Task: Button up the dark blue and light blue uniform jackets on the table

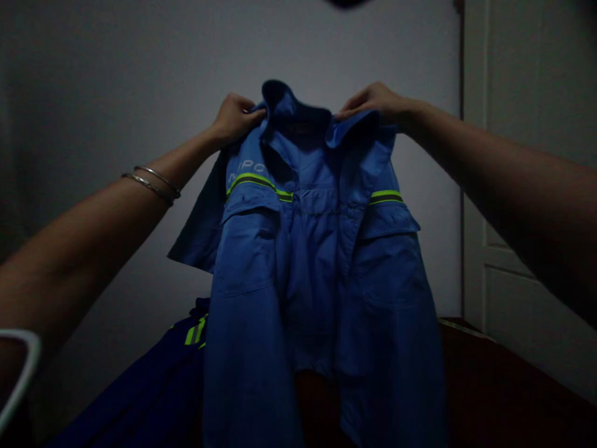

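A blue work jacket (247, 249) with yellow-green and grey reflective strips hangs open in front of me, its collar at the top. White letters show on its left chest side, and flapped pockets sit below the strips. My left hand (237, 117), with two silver bangles on its forearm, pinches the cloth beside the collar. On the other side, my right hand (373, 102) grips the cloth near the right collar point. Both hands are closed on the jacket and hold it up. Its lower end runs out of the frame.
Darker blue clothing (153, 379) with yellow-green strips lies at the lower left. A dark red surface (504, 386) spreads below on the right. Behind stands a pale wall (140, 74), with a panelled door (527, 124) at the right. A white curved object (28, 348) edges in at the lower left.
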A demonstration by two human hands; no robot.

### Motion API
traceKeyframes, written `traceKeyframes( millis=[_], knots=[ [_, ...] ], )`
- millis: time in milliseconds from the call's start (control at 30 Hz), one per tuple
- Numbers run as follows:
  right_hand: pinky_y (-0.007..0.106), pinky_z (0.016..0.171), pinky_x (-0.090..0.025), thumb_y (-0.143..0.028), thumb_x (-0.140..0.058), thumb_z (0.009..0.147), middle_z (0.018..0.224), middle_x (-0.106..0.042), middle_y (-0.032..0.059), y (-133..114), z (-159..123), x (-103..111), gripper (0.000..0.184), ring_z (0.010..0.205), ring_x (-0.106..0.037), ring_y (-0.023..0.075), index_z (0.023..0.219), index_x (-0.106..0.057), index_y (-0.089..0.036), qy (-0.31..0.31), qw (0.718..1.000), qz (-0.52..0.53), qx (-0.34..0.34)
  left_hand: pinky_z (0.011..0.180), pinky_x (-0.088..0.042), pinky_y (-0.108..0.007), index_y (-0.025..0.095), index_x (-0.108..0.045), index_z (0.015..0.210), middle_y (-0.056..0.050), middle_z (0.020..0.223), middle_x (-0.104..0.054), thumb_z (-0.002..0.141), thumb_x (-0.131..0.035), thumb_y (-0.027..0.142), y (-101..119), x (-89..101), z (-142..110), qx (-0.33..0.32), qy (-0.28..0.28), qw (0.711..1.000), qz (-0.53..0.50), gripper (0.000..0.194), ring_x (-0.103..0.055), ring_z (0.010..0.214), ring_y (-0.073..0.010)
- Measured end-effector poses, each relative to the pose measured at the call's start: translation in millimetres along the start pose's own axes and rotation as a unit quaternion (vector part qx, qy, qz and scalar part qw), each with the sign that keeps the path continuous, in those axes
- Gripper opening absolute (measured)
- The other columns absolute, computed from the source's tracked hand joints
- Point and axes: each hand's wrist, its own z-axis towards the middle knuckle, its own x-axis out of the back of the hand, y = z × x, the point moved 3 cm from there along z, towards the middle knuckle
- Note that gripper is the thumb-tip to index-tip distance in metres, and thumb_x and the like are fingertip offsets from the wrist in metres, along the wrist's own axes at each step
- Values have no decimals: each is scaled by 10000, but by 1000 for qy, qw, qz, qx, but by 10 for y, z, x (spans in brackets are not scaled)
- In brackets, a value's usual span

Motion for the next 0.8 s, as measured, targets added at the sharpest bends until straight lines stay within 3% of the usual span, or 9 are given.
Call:
traceKeyframes(
  millis=[67,167,300,433,533,633,800],
  knots=[
    [275,659,-404,-290,-635,715,745,-629,71,44,81,-118,268,649,-492,110,846,-647,-56,1,990,-136,44,681,-343,-261,152,-592,730,8,630,-551,724,-479,517,22,-20,-47,-4,50,994,93,381,-448,759,-131],
    [320,731,-387,-326,-587,749,892,-634,134,68,143,-267,315,811,-525,189,900,-641,-55,14,958,-269,101,668,-327,-275,163,-609,735,-45,650,-579,737,-462,512,42,-115,-104,-15,47,987,151,378,-495,856,-197],
    [397,743,-372,-381,-499,797,1046,-587,168,84,91,-328,356,943,-509,290,995,-617,-110,33,932,-351,80,671,-338,-298,159,-626,734,-88,648,-582,756,-409,527,43,-185,-120,-21,34,986,162,428,-525,889,-249],
    [433,728,-369,-436,-451,809,1067,-573,175,146,9,-278,401,949,-505,326,1037,-602,-143,34,922,-382,57,655,-356,-291,149,-620,676,-61,563,-542,732,-421,595,85,-159,-110,-16,33,984,174,492,-532,768,-210],
    [441,744,-365,-445,-444,809,1071,-571,170,236,-21,-219,404,963,-498,327,1032,-603,-148,30,920,-387,48,607,-362,-268,138,-594,602,-20,493,-481,727,-417,630,151,-159,-124,-4,-27,991,130,538,-479,610,-136],
    [436,756,-361,-463,-440,812,1089,-563,162,337,-33,-157,416,972,-493,315,1036,-603,-153,34,924,-379,42,584,-374,-261,111,-614,688,-4,512,-506,721,-466,609,209,-195,-159,35,-108,994,2,520,-446,550,-99],
    [395,767,-358,-481,-488,794,1067,-575,151,465,-44,-54,426,957,-491,265,1002,-621,-133,58,934,-349,36,604,-404,-287,94,-600,857,-6,635,-596,713,-585,353,219,-277,-186,72,-237,950,-188,297,-469,555,-91]
  ],
)
